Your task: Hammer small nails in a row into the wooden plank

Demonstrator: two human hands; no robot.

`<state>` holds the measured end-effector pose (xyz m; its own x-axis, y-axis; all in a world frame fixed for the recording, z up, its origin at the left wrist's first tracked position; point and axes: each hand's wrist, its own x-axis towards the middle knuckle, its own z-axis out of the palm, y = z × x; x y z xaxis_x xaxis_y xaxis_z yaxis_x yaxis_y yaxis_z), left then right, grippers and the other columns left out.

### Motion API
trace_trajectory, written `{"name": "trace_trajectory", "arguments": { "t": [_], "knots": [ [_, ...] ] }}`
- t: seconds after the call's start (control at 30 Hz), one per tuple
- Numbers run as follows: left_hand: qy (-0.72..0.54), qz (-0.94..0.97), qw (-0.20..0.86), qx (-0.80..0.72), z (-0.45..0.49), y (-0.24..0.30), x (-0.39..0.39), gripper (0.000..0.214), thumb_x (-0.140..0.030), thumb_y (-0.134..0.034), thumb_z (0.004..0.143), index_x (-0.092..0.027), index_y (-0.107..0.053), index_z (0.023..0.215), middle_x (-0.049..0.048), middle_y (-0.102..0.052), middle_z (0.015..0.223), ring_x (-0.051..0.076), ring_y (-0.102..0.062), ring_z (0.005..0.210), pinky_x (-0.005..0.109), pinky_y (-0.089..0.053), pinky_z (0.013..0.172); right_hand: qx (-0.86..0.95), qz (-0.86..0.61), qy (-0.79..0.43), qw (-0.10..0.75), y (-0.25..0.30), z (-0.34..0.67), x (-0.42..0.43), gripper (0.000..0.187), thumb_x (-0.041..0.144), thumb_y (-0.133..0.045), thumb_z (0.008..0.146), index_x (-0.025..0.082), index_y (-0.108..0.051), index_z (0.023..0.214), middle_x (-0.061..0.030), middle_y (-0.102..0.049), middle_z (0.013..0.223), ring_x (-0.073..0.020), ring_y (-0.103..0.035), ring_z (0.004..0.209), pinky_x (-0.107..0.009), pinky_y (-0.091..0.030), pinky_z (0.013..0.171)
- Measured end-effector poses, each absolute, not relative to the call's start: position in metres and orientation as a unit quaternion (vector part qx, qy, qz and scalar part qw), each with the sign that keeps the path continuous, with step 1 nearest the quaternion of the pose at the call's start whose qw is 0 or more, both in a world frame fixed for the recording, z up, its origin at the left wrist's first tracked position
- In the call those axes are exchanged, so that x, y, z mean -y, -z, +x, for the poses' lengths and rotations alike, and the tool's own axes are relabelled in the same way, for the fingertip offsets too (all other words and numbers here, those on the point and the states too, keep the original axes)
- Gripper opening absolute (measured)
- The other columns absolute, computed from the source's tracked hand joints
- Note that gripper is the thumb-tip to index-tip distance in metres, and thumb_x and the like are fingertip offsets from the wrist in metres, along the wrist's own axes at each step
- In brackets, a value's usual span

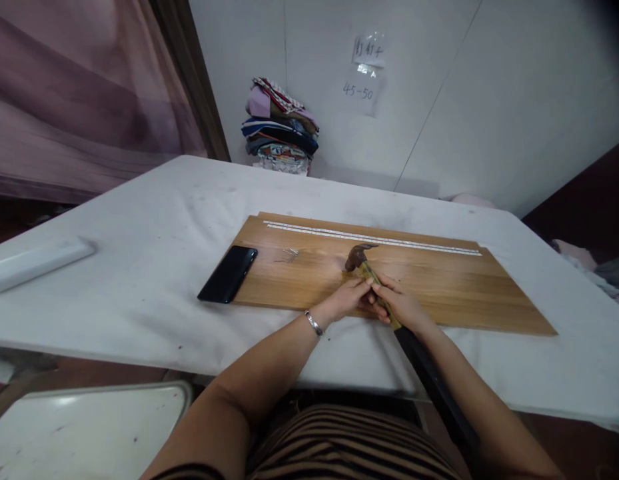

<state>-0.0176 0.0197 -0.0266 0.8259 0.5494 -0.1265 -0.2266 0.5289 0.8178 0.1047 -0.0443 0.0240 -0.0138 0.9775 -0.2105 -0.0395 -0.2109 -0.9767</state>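
Holds the hammer point(413, 347) in the right hand point(402, 307), above the near edge of the wooden board point(454, 287), with fingers wrapped tight round the yellow part of the handle, close to the head. Points the hammer head up over the middle of the board, with the claw turned to the board's right end. Cannot tell if touching the wood with it. Lets the black end of the handle slant back past the board's near edge, beside the right forearm.

Reaches in with the left arm from the board's near left side, with elbow bent and a shiny bracelet point(314, 323) on the wrist. Meets the right thumb with the fingertips of the left hand point(350, 298), just beside the yellow handle. Bends the left fingers into a narrow grip; cannot tell if pinching something small.

Has the board lying flat on the white table point(139, 267), with a dark phone point(228, 275) at its left end, a few thin nails point(291, 253) on its left part, and two white strips point(339, 235) along its far edge.
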Motion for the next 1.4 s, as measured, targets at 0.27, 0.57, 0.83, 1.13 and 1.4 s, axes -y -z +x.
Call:
{"name": "trace_trajectory", "arguments": {
  "t": [0.27, 0.57, 0.83, 1.13, 1.4],
  "knots": [
    [-0.225, 0.433, 0.853, -0.186, -0.0184, 0.0238, -0.0197, 0.047, -0.059, -0.060, 0.077, -0.014, -0.048, 0.083, -0.0035, -0.051, 0.066, 0.016, -0.066, 0.062, 0.039, -0.053, 0.076, 0.438, -0.543, -0.559, 0.448, -0.0227, 0.1056, 0.0440, 0.032, 0.046, -0.061, 0.077, 0.021, -0.054, 0.095, 0.0068, -0.051, 0.065, -0.0037, -0.040, 0.033, -0.017, -0.032, 0.029],
    [-0.230, 0.426, 0.858, -0.171, -0.0182, 0.0265, -0.0196, 0.048, -0.059, -0.062, 0.076, -0.014, -0.048, 0.083, -0.0039, -0.051, 0.067, 0.017, -0.066, 0.063, 0.040, -0.054, 0.076, 0.450, -0.544, -0.553, 0.443, -0.0212, 0.1067, 0.0435, 0.037, 0.047, -0.061, 0.076, 0.019, -0.053, 0.099, 0.0069, -0.051, 0.064, -0.0040, -0.040, 0.033, -0.018, -0.033, 0.028],
    [-0.229, 0.437, 0.853, -0.170, -0.0170, 0.0299, -0.0208, 0.048, -0.060, -0.060, 0.077, -0.014, -0.047, 0.081, -0.0032, -0.052, 0.068, 0.016, -0.066, 0.062, 0.040, -0.054, 0.076, 0.447, -0.548, -0.551, 0.443, -0.0230, 0.1059, 0.0440, 0.036, 0.048, -0.060, 0.077, 0.021, -0.053, 0.100, 0.0074, -0.051, 0.064, -0.0035, -0.040, 0.033, -0.017, -0.033, 0.028],
    [-0.244, 0.447, 0.842, -0.178, -0.0159, 0.0335, -0.0211, 0.052, -0.063, -0.062, 0.073, -0.014, -0.049, 0.083, -0.0032, -0.052, 0.067, 0.015, -0.065, 0.061, 0.040, -0.053, 0.078, 0.446, -0.544, -0.551, 0.449, -0.0209, 0.1052, 0.0445, 0.034, 0.047, -0.060, 0.077, 0.020, -0.053, 0.095, 0.0071, -0.051, 0.063, -0.0032, -0.040, 0.032, -0.017, -0.033, 0.028],
    [-0.236, 0.444, 0.845, -0.179, -0.0159, 0.0330, -0.0215, 0.053, -0.064, -0.062, 0.072, -0.014, -0.049, 0.082, -0.0027, -0.053, 0.066, 0.016, -0.066, 0.062, 0.040, -0.053, 0.077, 0.447, -0.548, -0.550, 0.444, -0.0244, 0.1044, 0.0447, 0.033, 0.048, -0.060, 0.076, 0.020, -0.053, 0.092, 0.0073, -0.051, 0.063, -0.0035, -0.040, 0.033, -0.017, -0.033, 0.028]
  ]
}}
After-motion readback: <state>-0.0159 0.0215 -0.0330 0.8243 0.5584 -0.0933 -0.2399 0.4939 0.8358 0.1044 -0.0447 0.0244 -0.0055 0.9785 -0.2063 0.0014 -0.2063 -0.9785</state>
